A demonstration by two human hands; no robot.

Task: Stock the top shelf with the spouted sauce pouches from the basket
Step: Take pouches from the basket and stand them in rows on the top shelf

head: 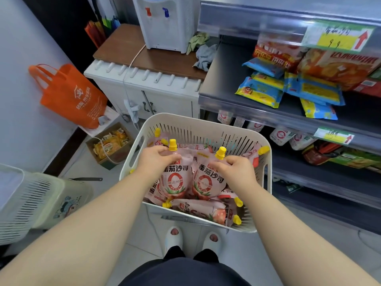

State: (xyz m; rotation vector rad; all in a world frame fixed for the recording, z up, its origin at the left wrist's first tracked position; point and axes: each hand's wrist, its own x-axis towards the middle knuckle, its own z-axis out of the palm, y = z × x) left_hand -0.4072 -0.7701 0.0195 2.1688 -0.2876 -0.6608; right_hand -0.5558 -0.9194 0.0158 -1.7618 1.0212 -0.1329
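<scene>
A cream slotted basket (261, 182) in front of me holds several pink tomato-sauce pouches with yellow spout caps. My left hand (153, 158) pinches the top of one upright pouch (175, 180) just below its cap. My right hand (235, 168) grips the top of a second upright pouch (208, 180) beside it. Both pouches stand inside the basket, above other pouches (198, 209) lying flat. The top shelf's front rail (247, 23) runs across the upper right; its surface is out of view.
Shelves at right hold blue-yellow snack packets (259, 91), orange bags (334, 65) and lower white pouches (280, 135). A water dispenser (165, 23) sits on a white cabinet (144, 87). An orange tote (72, 96), a cardboard box (111, 143) and another basket (31, 199) stand at left.
</scene>
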